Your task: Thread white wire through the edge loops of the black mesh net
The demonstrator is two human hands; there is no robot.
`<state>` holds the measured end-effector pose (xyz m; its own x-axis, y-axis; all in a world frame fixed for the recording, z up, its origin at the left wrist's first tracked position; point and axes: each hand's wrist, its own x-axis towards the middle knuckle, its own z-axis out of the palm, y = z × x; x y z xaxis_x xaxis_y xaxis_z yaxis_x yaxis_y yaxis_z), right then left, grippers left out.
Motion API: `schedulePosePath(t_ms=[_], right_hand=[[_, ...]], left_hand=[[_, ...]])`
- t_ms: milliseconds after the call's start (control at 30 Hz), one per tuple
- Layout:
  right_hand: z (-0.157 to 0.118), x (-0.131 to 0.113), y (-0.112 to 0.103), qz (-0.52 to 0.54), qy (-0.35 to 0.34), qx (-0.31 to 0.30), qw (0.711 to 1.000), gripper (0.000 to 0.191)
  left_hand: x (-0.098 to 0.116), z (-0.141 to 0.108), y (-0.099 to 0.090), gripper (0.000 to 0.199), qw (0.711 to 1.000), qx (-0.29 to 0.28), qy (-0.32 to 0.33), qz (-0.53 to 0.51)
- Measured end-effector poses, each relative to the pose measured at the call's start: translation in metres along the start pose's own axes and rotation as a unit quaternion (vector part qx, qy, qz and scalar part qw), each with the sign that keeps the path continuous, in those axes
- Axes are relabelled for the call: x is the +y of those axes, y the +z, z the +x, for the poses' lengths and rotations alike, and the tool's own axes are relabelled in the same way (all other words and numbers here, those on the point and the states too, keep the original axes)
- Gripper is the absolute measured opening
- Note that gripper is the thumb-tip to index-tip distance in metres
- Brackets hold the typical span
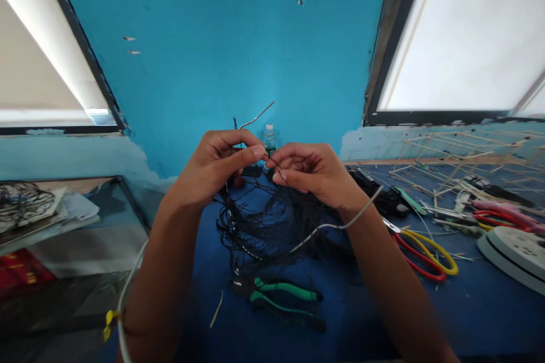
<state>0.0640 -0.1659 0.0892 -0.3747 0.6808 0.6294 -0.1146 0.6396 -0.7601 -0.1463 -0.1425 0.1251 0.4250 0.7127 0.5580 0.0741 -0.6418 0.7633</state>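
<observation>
Both hands are raised over the blue table, close together, with a thin dark wire (276, 163) running between their fingertips. My left hand (227, 161) pinches the wire between thumb and forefinger. My right hand (304, 170) holds the same strand between its thumb and fingers. Below them lies a loose tangle of black wires (255, 218), partly blurred. A pale stiff cord (323, 228) comes out of the tangle and passes by my right wrist. Above my left hand a light wire end (258, 118) sticks up. Green-handled pliers (285, 295) lie in front of the tangle.
A small plastic bottle (269, 139) stands by the wall behind my hands. To the right are red-and-yellow-handled scissors (426, 252), a white round-edged object (515, 255) and a frame of thin sticks (460, 159). A side shelf (114, 204) at left carries papers and coiled black wire.
</observation>
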Motion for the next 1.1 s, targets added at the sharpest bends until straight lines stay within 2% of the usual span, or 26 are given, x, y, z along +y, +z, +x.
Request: schedulePosePath(t_ms=[100, 233, 333, 433, 467, 500, 600, 667, 767, 900, 1000, 1100], right_hand=[[0.002, 0.005, -0.005, -0.009, -0.039, 0.021, 0.999, 0.009], [0.002, 0.008, -0.010, -0.117, -0.079, 0.113, 0.983, 0.009], [0.001, 0.002, -0.011, -0.275, -0.134, 0.160, 0.938, 0.010], [-0.001, -0.004, -0.012, -0.403, -0.201, 0.156, 0.879, 0.013], [-0.002, -0.005, -0.012, -0.429, -0.218, 0.150, 0.864, 0.015], [-0.003, -0.005, -0.013, -0.450, -0.231, 0.141, 0.851, 0.017], [-0.007, -0.002, -0.016, -0.512, -0.243, 0.104, 0.817, 0.025], [-0.009, 0.002, -0.018, -0.543, -0.242, 0.088, 0.799, 0.027], [-0.012, 0.007, -0.019, -0.583, -0.241, 0.086, 0.771, 0.023], [-0.010, 0.008, -0.014, -0.645, -0.248, 0.072, 0.720, 0.023], [-0.008, 0.006, -0.009, -0.659, -0.249, 0.059, 0.707, 0.025], [-0.007, 0.007, -0.007, -0.658, -0.249, 0.062, 0.708, 0.024]], left_hand=[[-0.001, 0.001, 0.002, 0.020, 0.998, -0.003, 0.009, 0.055], [-0.009, 0.006, 0.003, 0.026, 0.988, 0.034, 0.055, 0.141], [-0.011, 0.006, 0.007, 0.036, 0.961, 0.104, 0.088, 0.239], [-0.004, 0.000, 0.015, 0.026, 0.901, 0.225, 0.136, 0.344], [0.000, -0.002, 0.018, 0.022, 0.891, 0.238, 0.154, 0.355], [0.004, -0.005, 0.022, 0.022, 0.893, 0.226, 0.170, 0.351], [0.009, -0.009, 0.036, 0.025, 0.918, 0.117, 0.181, 0.333], [0.007, -0.009, 0.042, 0.027, 0.910, 0.081, 0.167, 0.370], [-0.001, -0.008, 0.045, 0.025, 0.888, 0.068, 0.152, 0.429], [-0.009, -0.009, 0.039, 0.023, 0.887, 0.071, 0.140, 0.434], [-0.013, -0.009, 0.037, 0.025, 0.883, 0.092, 0.134, 0.440], [-0.019, -0.004, 0.034, 0.024, 0.898, 0.102, 0.138, 0.406]])
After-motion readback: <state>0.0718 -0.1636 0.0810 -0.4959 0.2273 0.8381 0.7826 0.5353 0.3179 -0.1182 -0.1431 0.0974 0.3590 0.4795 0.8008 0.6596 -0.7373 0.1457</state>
